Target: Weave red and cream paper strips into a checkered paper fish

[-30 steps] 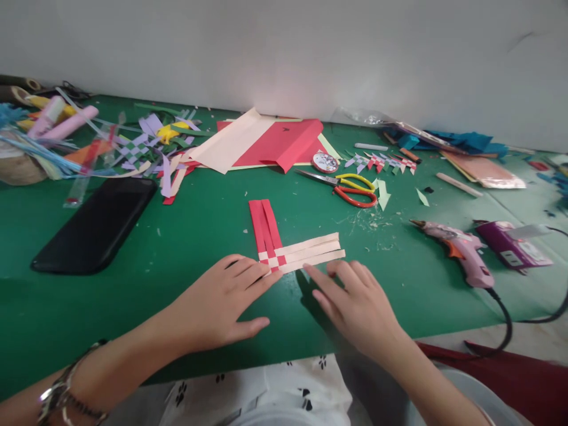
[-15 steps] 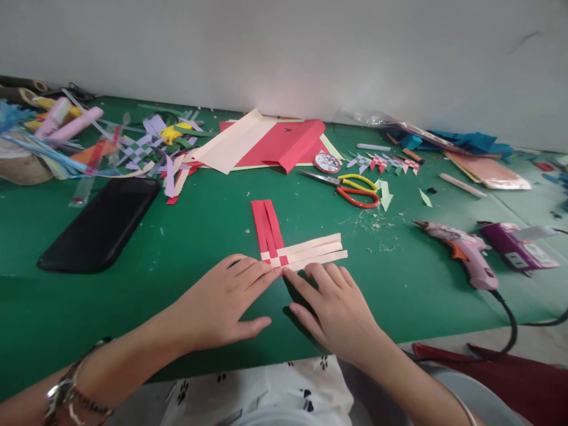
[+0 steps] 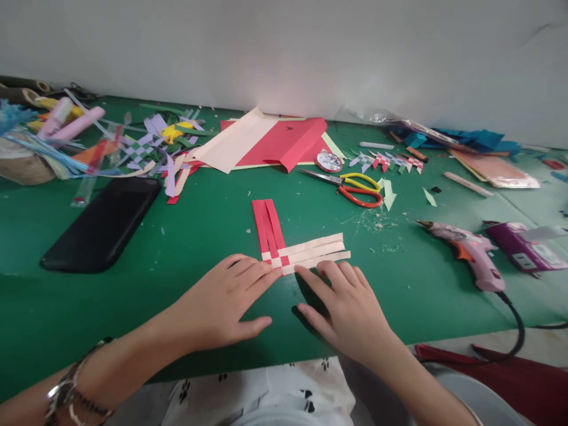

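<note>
Red paper strips [image 3: 267, 228] and cream paper strips [image 3: 317, 251] cross in a small checkered weave [image 3: 275, 260] lying flat on the green table. The red ends point away from me; the cream ends run to the right. My left hand [image 3: 226, 299] presses its outstretched fingertips on the near left edge of the weave, covering part of it. My right hand [image 3: 344, 305] has its index fingertip on the lowest cream strip, just right of the weave, with the fingers apart and the thumb spread. Neither hand grasps anything.
Scissors [image 3: 350, 188] lie beyond the weave, before red paper sheets [image 3: 295, 142]. A black phone [image 3: 102, 228] is on the left, near woven scraps [image 3: 137, 148]. To the right are a pink glue gun [image 3: 465, 248] with a cord and a purple box [image 3: 523, 245].
My right index fingertip has slid a little to the right along the lowest cream strip, away from my left fingertips. My left hand stays on the weave.
</note>
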### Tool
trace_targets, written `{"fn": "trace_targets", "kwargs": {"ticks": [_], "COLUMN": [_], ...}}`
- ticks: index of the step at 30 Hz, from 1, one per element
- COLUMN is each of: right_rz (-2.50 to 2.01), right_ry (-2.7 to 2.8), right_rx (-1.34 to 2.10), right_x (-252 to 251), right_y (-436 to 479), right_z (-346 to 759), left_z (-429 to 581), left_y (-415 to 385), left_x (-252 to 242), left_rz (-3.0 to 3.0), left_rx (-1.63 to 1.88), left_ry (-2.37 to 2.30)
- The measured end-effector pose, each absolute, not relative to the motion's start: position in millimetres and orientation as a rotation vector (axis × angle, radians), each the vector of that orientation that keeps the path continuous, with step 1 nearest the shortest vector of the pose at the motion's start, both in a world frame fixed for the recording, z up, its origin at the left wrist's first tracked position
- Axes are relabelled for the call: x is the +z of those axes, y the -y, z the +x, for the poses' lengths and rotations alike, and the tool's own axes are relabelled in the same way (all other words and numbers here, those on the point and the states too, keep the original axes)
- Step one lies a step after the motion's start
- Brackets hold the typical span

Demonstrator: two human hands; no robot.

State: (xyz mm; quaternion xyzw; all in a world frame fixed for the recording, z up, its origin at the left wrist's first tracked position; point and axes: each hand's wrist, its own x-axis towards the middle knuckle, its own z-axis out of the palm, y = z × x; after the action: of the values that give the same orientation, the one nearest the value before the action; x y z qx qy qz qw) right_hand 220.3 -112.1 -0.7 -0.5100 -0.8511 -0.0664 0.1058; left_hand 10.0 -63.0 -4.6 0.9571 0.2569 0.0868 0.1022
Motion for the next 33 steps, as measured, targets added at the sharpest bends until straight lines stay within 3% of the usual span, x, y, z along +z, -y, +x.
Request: {"fn": "trace_targets", "kwargs": {"ticks": [9, 16, 33], "right_rz": [-1.265, -1.258, -1.321], "right_ry": [2.161, 2.196, 2.323], "right_rx": [-0.206, -0.017, 0.015], "right_x": [-9.0, -15.9, -9.6], "right_y": [116.4, 117.1, 115.9], "right_z": [227.9, 223.1, 214.7], "left_z": [9.9, 10.1, 17.3], "left_y": [63.2, 62.7, 50.0], "left_x": [-4.6, -5.1, -2.8], "left_rz": [2.831, 2.831, 2.882], "left_rx": [0.208, 0.230, 0.399], "left_ry": [-0.780, -0.761, -0.608]}}
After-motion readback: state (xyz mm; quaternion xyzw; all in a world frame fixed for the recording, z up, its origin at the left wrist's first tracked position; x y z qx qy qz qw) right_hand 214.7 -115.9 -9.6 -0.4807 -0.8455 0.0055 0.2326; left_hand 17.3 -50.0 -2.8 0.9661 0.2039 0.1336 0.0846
